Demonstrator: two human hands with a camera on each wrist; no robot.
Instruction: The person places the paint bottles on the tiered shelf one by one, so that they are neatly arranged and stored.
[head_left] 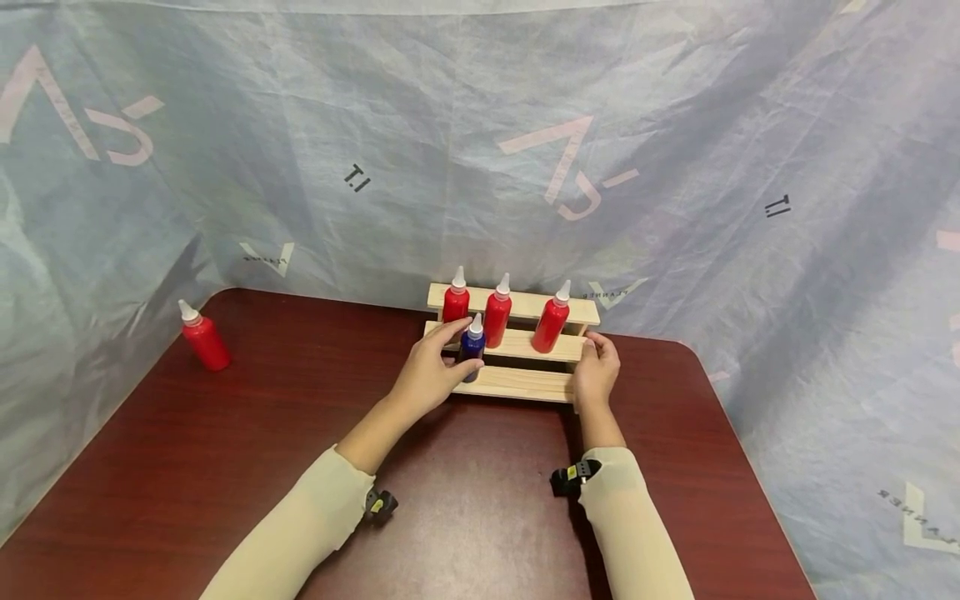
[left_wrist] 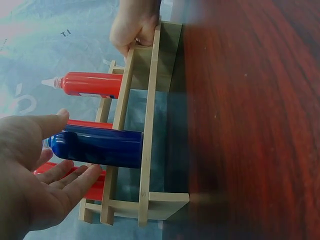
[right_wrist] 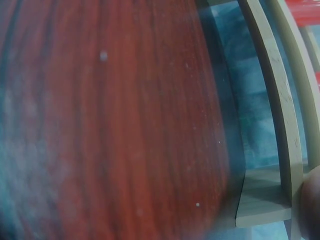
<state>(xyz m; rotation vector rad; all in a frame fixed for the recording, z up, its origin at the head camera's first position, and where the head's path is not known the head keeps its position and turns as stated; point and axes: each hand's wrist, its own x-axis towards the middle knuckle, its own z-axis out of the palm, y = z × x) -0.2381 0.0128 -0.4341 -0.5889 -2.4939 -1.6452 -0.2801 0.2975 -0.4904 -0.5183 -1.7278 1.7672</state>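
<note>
A tiered wooden rack [head_left: 525,383] stands at the back of the table. On its lowest tier a blue bottle [head_left: 472,344] with a white nozzle cap stands upright. My left hand [head_left: 423,375] is around this bottle, thumb on one side and fingers on the other. In the left wrist view its fingers [left_wrist: 75,185] are spread and fairly straight, with a gap beside the blue bottle [left_wrist: 105,146]. At the rack's right end my right hand [head_left: 596,371] grips the wooden side. Higher on the rack stand red bottles [head_left: 551,325] with white nozzle caps, one partly behind my left hand.
Another red bottle [head_left: 206,342] stands alone at the table's left side. The dark red wooden table [head_left: 300,350] ends at a grey printed cloth [head_left: 420,150] hanging behind and along the sides. Each wrist wears a black strapped device [head_left: 576,477].
</note>
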